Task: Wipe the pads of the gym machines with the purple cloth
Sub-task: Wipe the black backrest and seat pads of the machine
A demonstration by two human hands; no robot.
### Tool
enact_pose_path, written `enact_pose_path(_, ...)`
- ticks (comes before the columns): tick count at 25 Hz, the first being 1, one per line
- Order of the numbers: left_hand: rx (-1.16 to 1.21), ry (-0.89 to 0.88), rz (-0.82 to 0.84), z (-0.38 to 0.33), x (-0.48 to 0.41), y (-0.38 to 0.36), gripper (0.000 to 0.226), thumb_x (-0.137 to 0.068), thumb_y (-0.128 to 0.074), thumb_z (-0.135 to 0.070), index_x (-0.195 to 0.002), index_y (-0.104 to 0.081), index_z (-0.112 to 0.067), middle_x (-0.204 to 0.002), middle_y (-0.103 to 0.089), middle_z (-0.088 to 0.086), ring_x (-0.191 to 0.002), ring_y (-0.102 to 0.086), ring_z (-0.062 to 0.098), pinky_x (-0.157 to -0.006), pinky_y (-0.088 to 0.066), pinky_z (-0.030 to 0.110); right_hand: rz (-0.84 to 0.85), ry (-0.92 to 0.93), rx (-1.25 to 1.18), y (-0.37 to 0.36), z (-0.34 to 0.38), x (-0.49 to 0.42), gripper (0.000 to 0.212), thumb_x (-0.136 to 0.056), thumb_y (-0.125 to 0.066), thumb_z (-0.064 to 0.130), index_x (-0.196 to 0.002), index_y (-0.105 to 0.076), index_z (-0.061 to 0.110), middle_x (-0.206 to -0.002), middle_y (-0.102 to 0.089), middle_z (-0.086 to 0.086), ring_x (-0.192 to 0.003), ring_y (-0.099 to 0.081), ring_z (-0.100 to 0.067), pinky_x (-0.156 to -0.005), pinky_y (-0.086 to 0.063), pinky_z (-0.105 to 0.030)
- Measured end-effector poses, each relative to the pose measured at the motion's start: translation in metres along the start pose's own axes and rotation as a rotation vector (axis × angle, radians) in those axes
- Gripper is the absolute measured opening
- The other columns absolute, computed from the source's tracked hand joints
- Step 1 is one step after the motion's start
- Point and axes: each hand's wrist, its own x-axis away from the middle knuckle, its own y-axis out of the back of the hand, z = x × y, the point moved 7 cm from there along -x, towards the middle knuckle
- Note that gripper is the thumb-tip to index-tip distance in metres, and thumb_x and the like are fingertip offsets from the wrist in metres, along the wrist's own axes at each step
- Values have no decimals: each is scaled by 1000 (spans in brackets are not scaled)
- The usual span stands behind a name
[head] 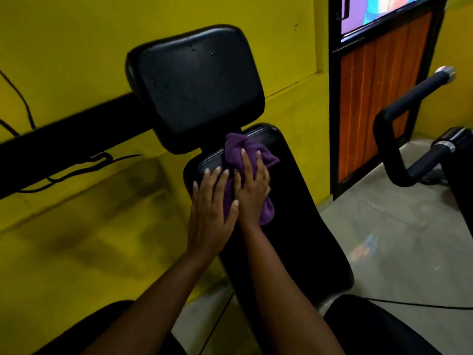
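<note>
A yellow painted wall (76,60) backs the machine. The long black vinyl-padded surface (294,201) runs beneath a squarish black cushioned upper pad (197,85), which is tilted above its far end. The crumpled purple cloth (236,152) lies on the surface's far end. Both hands are side by side, fingers straight: the right hand (252,187) presses the cloth down, and the left hand (210,208) lies flat on the surface, touching the cloth's edge.

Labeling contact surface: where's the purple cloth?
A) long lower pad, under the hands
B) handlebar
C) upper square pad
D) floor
A: the purple cloth lies bunched on the long lower pad, the right hand pressing it and the left hand touching its edge.
</note>
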Motion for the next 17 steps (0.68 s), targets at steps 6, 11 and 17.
enact_pose_path(6,-654,-643,201,6,-5,-70,62,-88,-38,-42,-142,-39,-12,-149,-38,13,-140,-27,29,-113,-17,51,-322,-224,64,28,-118,-2,51,-89,-38,40,-134,-50,19,-141,-45,-15,-122,-47,-38,-94,-42,-45)
enact_pose_path(11,-758,-700,86,6,0,-75,63,-88,-41,-42,-143,-39,-12,-151,-33,14,-140,-30,34,-111,-24,55,-362,-493,-42,32,-138,20,53,-90,-33,44,-138,-44,25,-146,-38,-16,-124,-39,-39,-101,-29,-40)
enact_pose_path(17,-781,-735,56,4,1,-74,62,-88,-38,-39,-144,-37,-12,-152,-32,14,-139,-29,38,-111,-22,56,-266,-15,125,19,-94,-9,48,-89,-42,40,-136,-42,30,-144,-41,-14,-116,-39,-29,-94,-35,-38)
